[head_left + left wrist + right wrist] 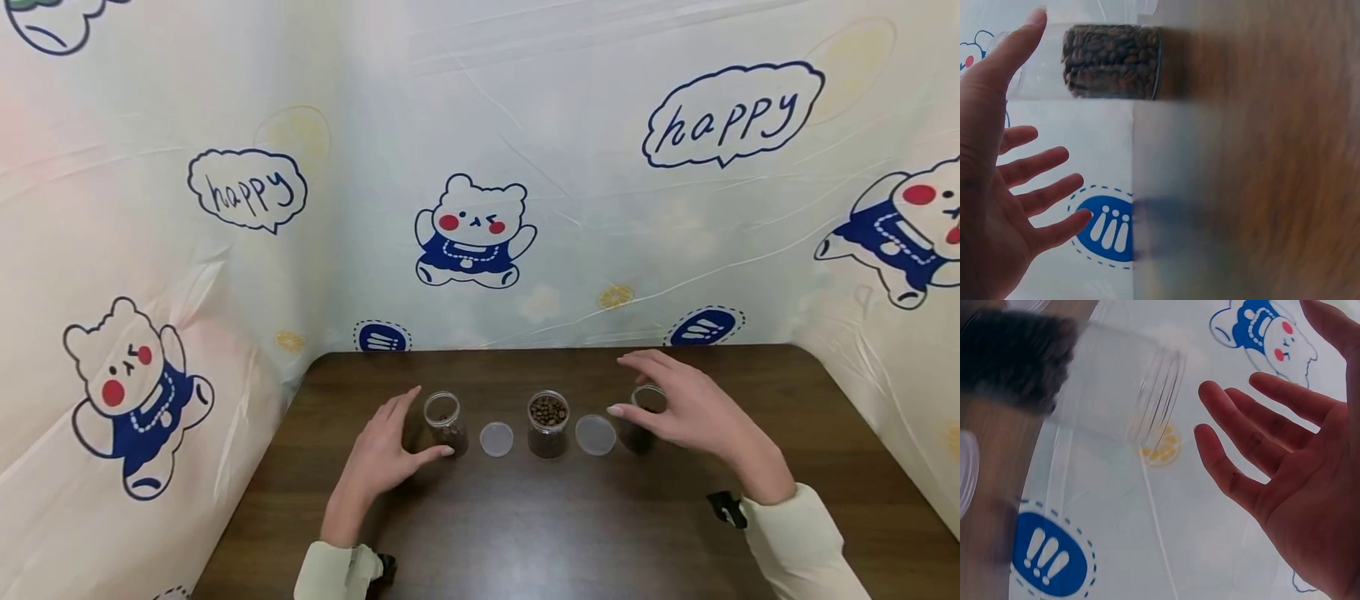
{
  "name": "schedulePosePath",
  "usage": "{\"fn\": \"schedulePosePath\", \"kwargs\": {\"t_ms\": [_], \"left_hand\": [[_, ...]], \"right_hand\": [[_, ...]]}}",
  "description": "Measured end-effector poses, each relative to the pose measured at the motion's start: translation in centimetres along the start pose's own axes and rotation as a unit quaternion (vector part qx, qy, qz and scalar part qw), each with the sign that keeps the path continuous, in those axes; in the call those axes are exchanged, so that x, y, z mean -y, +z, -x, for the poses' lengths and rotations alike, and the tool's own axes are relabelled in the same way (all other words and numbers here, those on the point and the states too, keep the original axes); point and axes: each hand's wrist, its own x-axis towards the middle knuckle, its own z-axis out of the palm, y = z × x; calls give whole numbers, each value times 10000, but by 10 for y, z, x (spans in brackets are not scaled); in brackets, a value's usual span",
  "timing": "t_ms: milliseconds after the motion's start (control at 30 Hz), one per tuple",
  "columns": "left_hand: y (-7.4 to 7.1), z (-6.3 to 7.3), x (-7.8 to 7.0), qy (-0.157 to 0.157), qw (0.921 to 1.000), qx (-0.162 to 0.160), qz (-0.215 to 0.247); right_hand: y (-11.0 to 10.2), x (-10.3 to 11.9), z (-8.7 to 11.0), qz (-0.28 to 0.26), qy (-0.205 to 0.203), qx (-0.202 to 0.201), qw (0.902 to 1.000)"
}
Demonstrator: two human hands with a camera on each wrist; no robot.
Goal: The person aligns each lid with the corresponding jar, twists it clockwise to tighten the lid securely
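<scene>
My hands stand apart from each other, fingers loosely spread, each curving about an outer jar and clamped on nothing; whether the skin touches the glass I cannot tell for certain. The left jar (448, 432) lies just to the right of my left hand (381, 450), and the right jar (637, 438) just to the left of my right hand (681, 410), whose thumb passes before it. Both jars stand upright on the table (525, 533), long axis vertical. Clear-walled and seemingly uncapped, they are partly filled: brown coffee beans (1113, 61) at left, a darker, blurred load at right beneath a clear, ridged neck. Between them is the middle jar (547, 442), upright, its beans close to the rim, flanked by a small lid (497, 439) and a larger one (596, 435). Behind hangs a bear-printed sheet (585, 125).
</scene>
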Motion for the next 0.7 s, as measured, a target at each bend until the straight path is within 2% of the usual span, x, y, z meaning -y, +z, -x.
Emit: {"fn": "schedulePosePath", "kwargs": {"t_ms": [233, 467, 700], "left_hand": [[8, 2, -5, -208, 9994, -51, 270], [15, -1, -7, -315, 9980, -95, 542], [19, -1, -9, -395, 9958, 15, 827]], "right_hand": [[12, 17, -8, -283, -180, 19, 9994], [22, 34, -17, -569, -318, 29, 9979], [35, 53, -24, -906, -634, 158, 9937]]}}
